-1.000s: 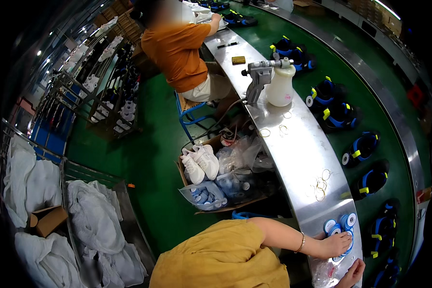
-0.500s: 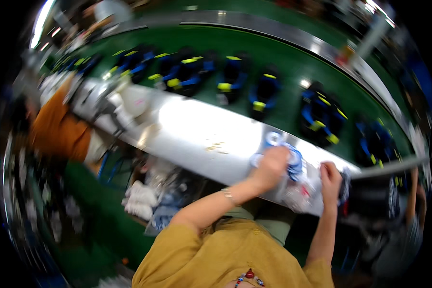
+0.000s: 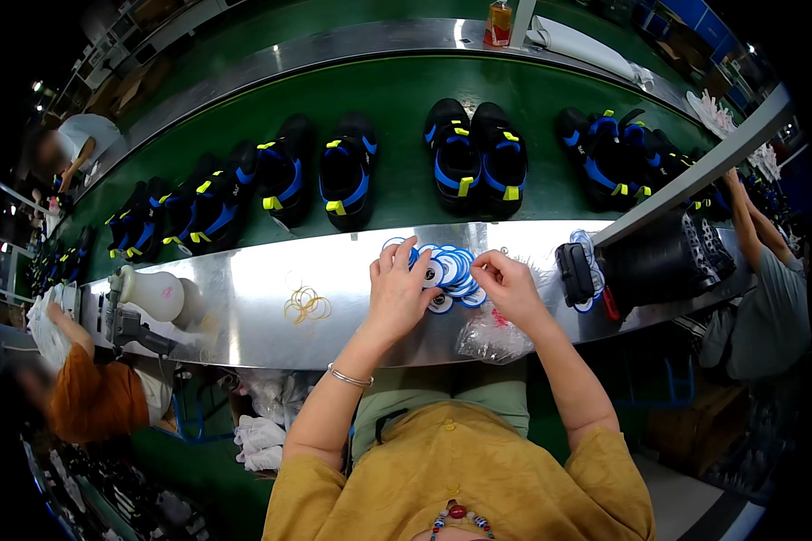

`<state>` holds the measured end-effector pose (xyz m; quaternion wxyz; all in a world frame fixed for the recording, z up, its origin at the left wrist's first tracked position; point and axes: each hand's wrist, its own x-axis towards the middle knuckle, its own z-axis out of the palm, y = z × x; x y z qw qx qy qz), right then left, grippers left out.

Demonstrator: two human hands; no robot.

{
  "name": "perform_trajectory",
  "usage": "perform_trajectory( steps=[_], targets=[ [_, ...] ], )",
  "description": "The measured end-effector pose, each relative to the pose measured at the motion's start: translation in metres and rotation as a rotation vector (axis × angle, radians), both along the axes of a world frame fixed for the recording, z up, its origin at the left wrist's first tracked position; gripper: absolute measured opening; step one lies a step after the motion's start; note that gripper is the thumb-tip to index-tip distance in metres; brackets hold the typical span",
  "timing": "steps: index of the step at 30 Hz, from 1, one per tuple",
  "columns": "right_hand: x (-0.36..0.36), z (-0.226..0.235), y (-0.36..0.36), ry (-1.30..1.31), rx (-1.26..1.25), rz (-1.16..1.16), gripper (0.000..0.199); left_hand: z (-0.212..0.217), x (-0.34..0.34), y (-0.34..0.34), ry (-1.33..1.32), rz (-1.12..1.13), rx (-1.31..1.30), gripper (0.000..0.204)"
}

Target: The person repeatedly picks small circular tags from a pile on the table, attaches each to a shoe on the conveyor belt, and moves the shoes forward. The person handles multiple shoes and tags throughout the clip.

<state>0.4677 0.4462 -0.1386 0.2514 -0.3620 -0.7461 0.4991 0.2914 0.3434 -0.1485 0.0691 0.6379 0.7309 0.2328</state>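
Observation:
Round blue-and-white tags (image 3: 456, 270) lie in an overlapping pile on the metal bench in front of me. My left hand (image 3: 395, 293) is at the pile's left side, its fingers spread and touching some of the tags. At the right edge of the pile is my right hand (image 3: 507, 287), thumb and forefinger pinched together; whatever may be between them is too small to make out. A crumpled clear plastic bag (image 3: 494, 337) sits just below the right hand. Loose yellow rubber bands (image 3: 307, 305) lie to the left of my left hand.
Beyond the metal bench (image 3: 235, 298), black-and-blue shoes (image 3: 347, 171) with yellow tabs stand on a green belt (image 3: 397, 135). A spray gun with a white cup (image 3: 158, 293) is at left. A black case (image 3: 575, 273) and slanted grey bar (image 3: 695, 167) are at right. Co-workers sit at both sides.
My right hand has come left to the edge of the tag pile. My left hand's fingers have gone from closed to spread. The view has turned and sharpened.

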Motion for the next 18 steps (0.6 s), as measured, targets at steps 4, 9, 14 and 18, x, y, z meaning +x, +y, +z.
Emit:
perform_trajectory(
  steps=[4, 9, 14, 18],
  targets=[
    [0.009, -0.009, 0.002, -0.007, -0.011, -0.025, 0.012, -0.001, -0.005, 0.008, 0.011, -0.042, -0.089, 0.054],
    [0.017, -0.012, 0.006, -0.018, -0.07, -0.015, 0.01, 0.005, -0.002, 0.012, -0.032, -0.049, -0.106, 0.053],
    [0.014, -0.019, 0.005, 0.058, -0.042, -0.03, 0.012, 0.009, 0.003, 0.009, -0.078, -0.037, -0.008, 0.054],
    [0.01, -0.022, 0.003, 0.057, -0.036, -0.01, 0.013, 0.008, 0.0, 0.011, -0.16, -0.084, -0.018, 0.055]
  ],
)
